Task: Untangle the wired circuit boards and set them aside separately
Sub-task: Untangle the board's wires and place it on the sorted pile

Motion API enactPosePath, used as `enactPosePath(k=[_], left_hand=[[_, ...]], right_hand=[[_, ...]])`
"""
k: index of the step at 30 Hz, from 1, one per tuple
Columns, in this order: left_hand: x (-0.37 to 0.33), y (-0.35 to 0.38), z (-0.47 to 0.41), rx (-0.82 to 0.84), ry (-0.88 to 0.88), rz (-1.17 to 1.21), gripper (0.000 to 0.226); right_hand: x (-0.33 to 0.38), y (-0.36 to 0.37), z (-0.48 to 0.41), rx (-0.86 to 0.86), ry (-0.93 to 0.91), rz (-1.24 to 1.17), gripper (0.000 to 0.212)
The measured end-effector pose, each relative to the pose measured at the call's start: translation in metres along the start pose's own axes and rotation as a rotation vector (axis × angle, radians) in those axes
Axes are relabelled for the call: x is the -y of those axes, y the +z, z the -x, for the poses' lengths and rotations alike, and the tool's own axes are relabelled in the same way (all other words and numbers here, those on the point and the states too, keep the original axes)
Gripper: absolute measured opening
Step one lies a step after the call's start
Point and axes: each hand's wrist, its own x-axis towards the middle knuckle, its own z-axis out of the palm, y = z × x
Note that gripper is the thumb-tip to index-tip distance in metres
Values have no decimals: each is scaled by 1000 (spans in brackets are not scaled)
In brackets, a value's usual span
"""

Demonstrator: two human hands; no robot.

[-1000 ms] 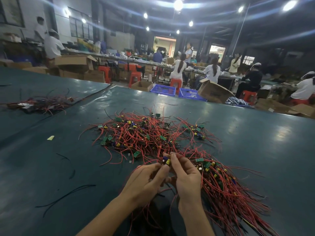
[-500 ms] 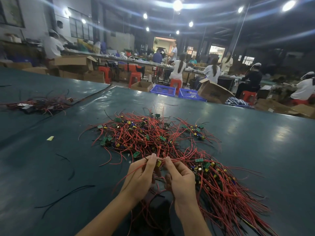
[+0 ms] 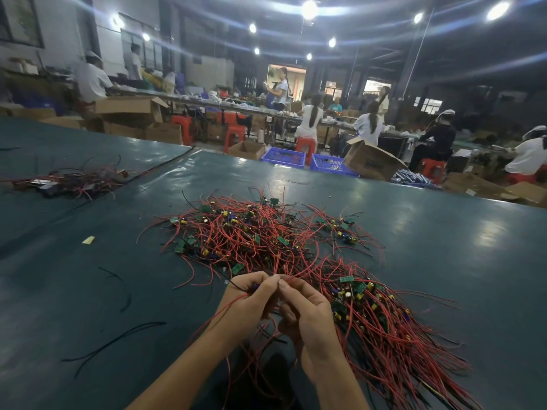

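A tangled heap of small green circuit boards with red wires [image 3: 254,235] lies on the dark green table [image 3: 444,247] in front of me. To its right a second pile of boards with wires laid roughly parallel [image 3: 381,324] fans toward the near edge. My left hand [image 3: 251,303] grips a small board with a blue part, its red and black wires trailing left and down. My right hand [image 3: 307,315] meets it fingertip to fingertip and pinches red wires from the same piece. The board itself is mostly hidden by my fingers.
Loose black wire pieces [image 3: 118,341] and a yellow scrap [image 3: 88,240] lie at left. Another dark tangle of wires [image 3: 71,182] sits far left. Beyond the table edge are blue crates [image 3: 284,156], cardboard boxes [image 3: 370,161], red stools and seated workers.
Both hands have drawn closer together and slightly toward me; the yellow-topped board seen between my fingertips earlier is now covered inside my left hand's grip.
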Motion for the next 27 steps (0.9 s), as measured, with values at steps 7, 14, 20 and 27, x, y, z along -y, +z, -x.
enactPosePath(k=[7, 14, 20, 27], left_hand=[[-3, -7, -2, 28, -11, -41, 39], [-7, -9, -1, 84, 1, -125, 42], [-7, -8, 1, 123, 4, -167, 39], [-9, -5, 5, 169, 10, -163, 28]], right_hand=[[4, -4, -2, -86, 94, -113, 16], [12, -19, -9, -275, 67, -125, 11], [8, -15, -8, -377, -116, -26, 14], [9, -18, -8, -429, -162, -133, 21]])
